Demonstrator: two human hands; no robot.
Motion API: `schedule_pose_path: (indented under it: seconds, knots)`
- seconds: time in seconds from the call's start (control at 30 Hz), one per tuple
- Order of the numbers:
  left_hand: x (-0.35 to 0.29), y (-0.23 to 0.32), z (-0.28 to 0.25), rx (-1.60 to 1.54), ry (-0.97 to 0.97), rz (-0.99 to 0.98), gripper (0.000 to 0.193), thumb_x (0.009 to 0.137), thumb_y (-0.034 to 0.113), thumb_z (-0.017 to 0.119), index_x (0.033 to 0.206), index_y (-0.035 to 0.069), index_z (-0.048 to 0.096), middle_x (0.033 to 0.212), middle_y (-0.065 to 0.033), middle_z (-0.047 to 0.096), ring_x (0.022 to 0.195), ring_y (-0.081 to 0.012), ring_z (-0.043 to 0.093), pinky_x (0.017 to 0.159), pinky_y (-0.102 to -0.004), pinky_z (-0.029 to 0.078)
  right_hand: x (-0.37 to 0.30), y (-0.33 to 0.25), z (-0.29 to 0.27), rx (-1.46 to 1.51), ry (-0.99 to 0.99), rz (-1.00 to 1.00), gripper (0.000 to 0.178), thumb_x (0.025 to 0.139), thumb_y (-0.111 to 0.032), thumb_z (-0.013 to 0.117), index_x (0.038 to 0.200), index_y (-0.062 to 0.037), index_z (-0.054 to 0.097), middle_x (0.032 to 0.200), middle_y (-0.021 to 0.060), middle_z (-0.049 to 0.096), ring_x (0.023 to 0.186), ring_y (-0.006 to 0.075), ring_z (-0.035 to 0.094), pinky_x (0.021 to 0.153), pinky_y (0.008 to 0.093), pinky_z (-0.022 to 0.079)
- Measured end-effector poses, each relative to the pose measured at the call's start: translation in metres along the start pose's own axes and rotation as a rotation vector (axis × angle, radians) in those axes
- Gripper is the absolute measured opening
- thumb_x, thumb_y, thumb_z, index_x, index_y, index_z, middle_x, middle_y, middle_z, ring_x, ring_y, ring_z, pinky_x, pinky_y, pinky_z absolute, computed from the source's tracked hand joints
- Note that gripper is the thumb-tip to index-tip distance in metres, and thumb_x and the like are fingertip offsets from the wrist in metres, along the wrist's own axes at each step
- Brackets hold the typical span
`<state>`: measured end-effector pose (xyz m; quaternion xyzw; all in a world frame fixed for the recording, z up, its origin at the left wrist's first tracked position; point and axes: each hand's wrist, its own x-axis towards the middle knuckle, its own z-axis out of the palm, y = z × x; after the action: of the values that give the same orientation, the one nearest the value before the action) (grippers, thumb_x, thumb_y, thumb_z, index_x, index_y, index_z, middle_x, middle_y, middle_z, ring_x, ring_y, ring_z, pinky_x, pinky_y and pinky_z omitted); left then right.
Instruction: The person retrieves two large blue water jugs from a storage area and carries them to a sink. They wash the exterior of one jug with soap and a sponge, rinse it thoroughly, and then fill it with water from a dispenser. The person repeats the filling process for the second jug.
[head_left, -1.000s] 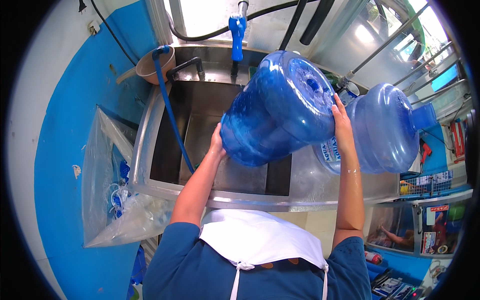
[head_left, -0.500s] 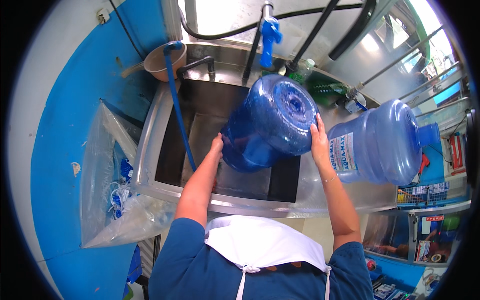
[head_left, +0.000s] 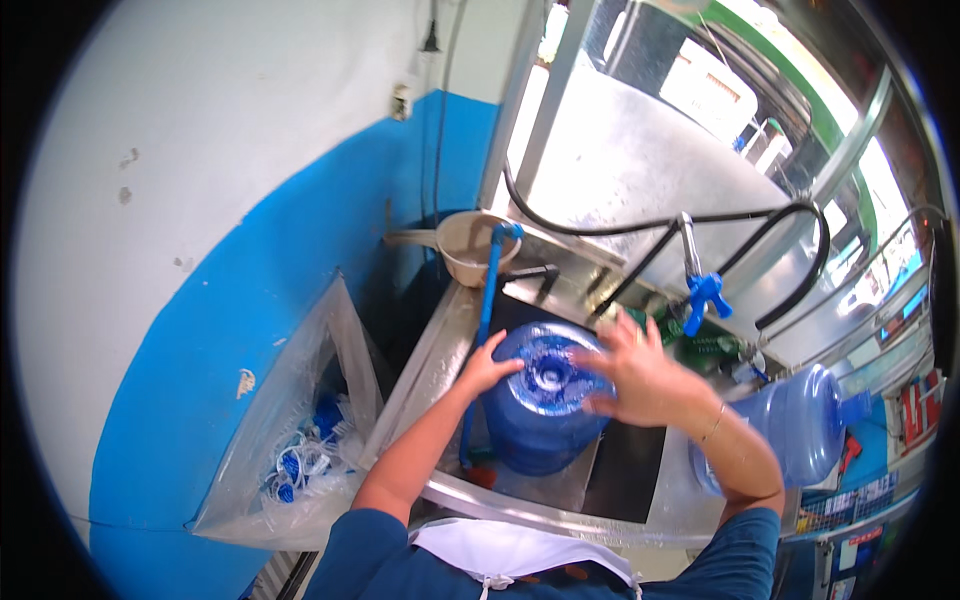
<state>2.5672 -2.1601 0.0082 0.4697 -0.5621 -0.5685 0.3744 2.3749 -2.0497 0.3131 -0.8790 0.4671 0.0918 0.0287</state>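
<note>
While the left hand (head_left: 488,370) is resting against the jug (head_left: 545,440) at the left edge of its base, thumb and fingers spread and not clenching, the right hand (head_left: 645,378) is showing blurred over the other side, fingers splayed and loose; whether they are touching plastic, I cannot tell. The jug is standing bottom up in the sink (head_left: 628,465), its neck hiding below. It is looking hollow and stiff, so probably light for its bulk and hard to crush, but slippery where the base is glistening; flat palms on opposite sides, just under the base's rounded edge, are promising the surest hold. Around it, steel is gleaming, a blue pipe (head_left: 489,290) is dipping into the sink, and a second jug (head_left: 800,425) is lying on the counter (head_left: 675,500) to the right. Beyond, a tap (head_left: 706,300) is hanging, a dipper (head_left: 462,255) is sitting in the corner, and a clear bag (head_left: 270,440) is slumping by the blue-and-white wall (head_left: 180,430).
</note>
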Motion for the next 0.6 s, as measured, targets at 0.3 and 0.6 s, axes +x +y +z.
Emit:
schedule_pose_path:
  seconds: [0.3,0.6]
  knots:
    - [-0.091,-0.027,0.013,0.116,0.232,0.270,0.087,0.081,0.048,0.074,0.146,0.006,0.035,0.125,-0.0269,0.047,0.117,-0.0400,0.049,0.104,-0.0455,0.039,0.301,0.002,-0.258,0.738,1.067,0.076,0.068,0.091,-0.040,0.064,0.147,-0.0094,0.040,0.124,0.0161,0.055,0.100,0.0225,0.056,0.077,0.0310,0.050]
    - [-0.086,-0.029,0.008,0.078,0.181,0.266,0.086,0.082,0.047,0.074,0.147,0.007,0.034,0.126,-0.0265,0.045,0.117,-0.0392,0.047,0.103,-0.0448,0.038,0.423,0.038,-0.344,0.913,1.481,-0.011,0.035,0.087,-0.025,0.070,0.111,-0.0001,0.063,0.086,0.0107,0.068,0.072,0.0165,0.062,0.064,0.0333,0.047]
